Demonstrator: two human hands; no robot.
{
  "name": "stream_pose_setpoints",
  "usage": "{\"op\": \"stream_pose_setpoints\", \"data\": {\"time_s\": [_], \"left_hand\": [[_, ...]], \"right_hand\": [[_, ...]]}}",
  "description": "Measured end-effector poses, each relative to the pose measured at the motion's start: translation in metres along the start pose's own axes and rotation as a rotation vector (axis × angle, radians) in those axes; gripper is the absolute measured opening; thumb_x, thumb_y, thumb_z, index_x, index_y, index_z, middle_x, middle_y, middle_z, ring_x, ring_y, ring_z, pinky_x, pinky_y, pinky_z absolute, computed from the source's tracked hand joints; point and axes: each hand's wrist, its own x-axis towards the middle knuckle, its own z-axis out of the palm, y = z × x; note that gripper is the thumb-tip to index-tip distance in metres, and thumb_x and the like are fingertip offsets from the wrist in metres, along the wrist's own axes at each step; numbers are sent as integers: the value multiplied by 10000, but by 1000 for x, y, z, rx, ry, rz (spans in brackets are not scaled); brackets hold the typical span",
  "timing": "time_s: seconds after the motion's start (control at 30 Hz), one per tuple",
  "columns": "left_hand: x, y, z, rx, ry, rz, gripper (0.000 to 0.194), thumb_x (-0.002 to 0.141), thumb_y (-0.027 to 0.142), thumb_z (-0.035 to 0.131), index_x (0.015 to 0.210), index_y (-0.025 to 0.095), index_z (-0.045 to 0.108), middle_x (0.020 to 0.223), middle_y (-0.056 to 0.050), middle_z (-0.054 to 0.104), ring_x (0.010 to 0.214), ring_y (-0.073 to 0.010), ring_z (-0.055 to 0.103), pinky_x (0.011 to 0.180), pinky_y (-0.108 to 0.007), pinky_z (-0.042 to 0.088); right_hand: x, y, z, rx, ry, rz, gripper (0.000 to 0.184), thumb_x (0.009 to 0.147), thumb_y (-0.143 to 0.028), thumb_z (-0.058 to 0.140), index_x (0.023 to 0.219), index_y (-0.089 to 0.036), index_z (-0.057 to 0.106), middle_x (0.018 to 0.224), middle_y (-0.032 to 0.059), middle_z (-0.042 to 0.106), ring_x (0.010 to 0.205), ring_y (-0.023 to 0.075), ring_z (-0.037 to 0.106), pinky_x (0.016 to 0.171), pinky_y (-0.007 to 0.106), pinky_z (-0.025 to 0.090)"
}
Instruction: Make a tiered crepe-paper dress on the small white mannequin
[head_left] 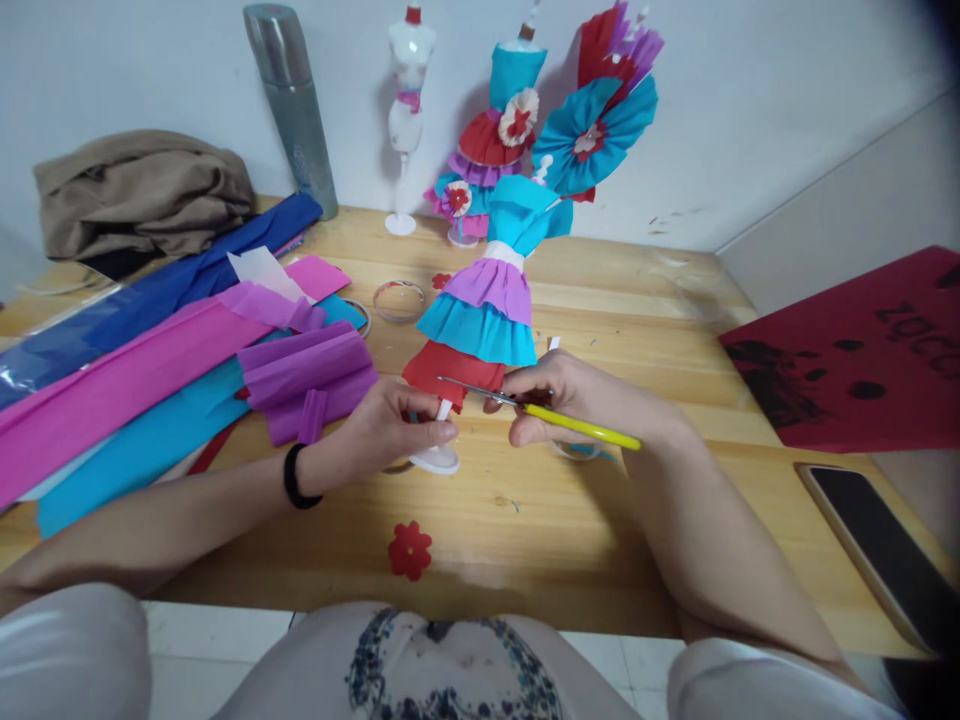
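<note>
A pale, grained wooden tabletop (517, 540) runs under both hands against a white wall (180, 60), with white floor tiles (217, 640) showing below its near edge. Between the hands leans a small white dress form in a tiered crepe-paper dress of turquoise, lilac and red (487, 295), its round white base (436, 462) just below the left thumb. The left hand (409, 425) pinches the form's lower end; whether its fingers also grip the red hem, I cannot tell. The right hand (551, 395) grasps yellow-handled metal scissors (581, 423), their blades pointing left across that hem. Left of the left hand, long folded strips of pink crepe paper (150, 355) and turquoise crepe paper (150, 455) fan over the wood, with a pleated purple crepe piece (311, 380) just beside the wrist. A red six-petalled flower cutout (410, 550) lies nearer the body than the left hand. Farther off, beyond both hands, a crumpled brown cloth (142, 190), a grey-green metal bottle (296, 120) and a mostly bare white dress form (409, 75) line the wall. Well right of the right hand are a red sheet with black marks (862, 350) and a black-screened phone (870, 550).
</note>
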Motion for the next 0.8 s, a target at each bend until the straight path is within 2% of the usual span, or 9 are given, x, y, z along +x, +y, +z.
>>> {"op": "stream_pose_setpoints", "data": {"time_s": [0.17,0.43,0.6,0.8], "left_hand": [[0,0,0,-5,2,-14,363,785,394,678,574,124,557,536,31,420,526,-67,365,482,-190,263],[3,-5,1,-38,37,-12,310,770,393,696,630,123,635,567,15,503,538,-78,423,494,-193,314],[3,-6,2,-17,87,-43,316,759,394,693,611,121,633,533,19,496,509,-74,417,483,-191,312],[4,-4,1,-5,90,-18,311,770,399,672,637,118,671,539,-1,538,507,-76,419,476,-188,303]], "right_hand": [[0,2,-1,5,14,5,535,812,-672,677,683,-155,638,575,-52,397,564,99,326,518,258,224],[-1,-1,-2,-1,21,28,566,811,-721,642,732,-160,655,631,-41,445,570,94,340,527,253,244],[-2,-2,-1,-46,-29,28,634,810,-775,590,833,-146,671,653,-32,454,595,106,355,546,252,285],[-2,-1,-1,-110,-82,58,694,794,-832,544,853,-149,658,634,-48,413,575,96,323,544,250,264]]}}
